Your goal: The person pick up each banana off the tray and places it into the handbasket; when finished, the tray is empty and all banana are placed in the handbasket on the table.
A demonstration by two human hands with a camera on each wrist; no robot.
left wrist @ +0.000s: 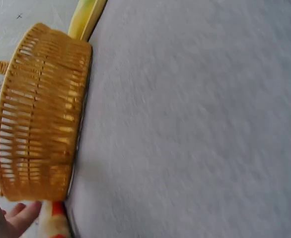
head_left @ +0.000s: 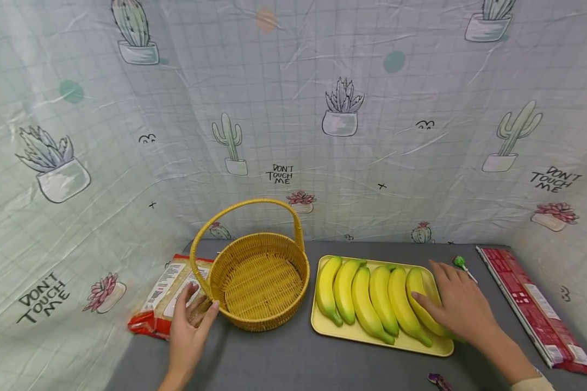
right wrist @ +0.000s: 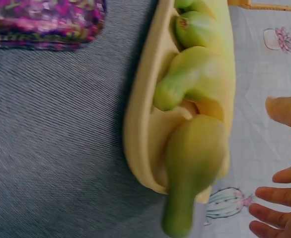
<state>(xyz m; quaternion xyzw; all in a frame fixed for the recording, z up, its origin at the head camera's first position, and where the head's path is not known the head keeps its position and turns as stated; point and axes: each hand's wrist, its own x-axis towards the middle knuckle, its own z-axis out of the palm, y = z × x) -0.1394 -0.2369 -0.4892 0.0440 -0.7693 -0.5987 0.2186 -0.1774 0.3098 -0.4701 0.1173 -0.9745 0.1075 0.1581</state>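
Observation:
A yellow woven basket [head_left: 264,282] with a tall arched handle stands left of centre. My left hand [head_left: 191,320] is at its left side, thumb tip right at the rim and fingers loosely bent. The left wrist view shows these fingers [left wrist: 24,218] by the end of the basket [left wrist: 41,114]. On the right, several bananas [head_left: 367,304] lie side by side on a pale yellow tray [head_left: 339,332]. My right hand [head_left: 462,304] spreads over the rightmost banana [head_left: 416,285], holding nothing. In the right wrist view that banana's green stem [right wrist: 178,213] juts past the tray's end.
A red-and-clear food bag [head_left: 163,296] lies left of the basket, partly behind my left hand. A long red package [head_left: 533,304] lies at the far right. A green-wrapped lollipop [head_left: 460,263] is behind my right hand, and a purple wrapper [head_left: 439,381] lies near the front edge.

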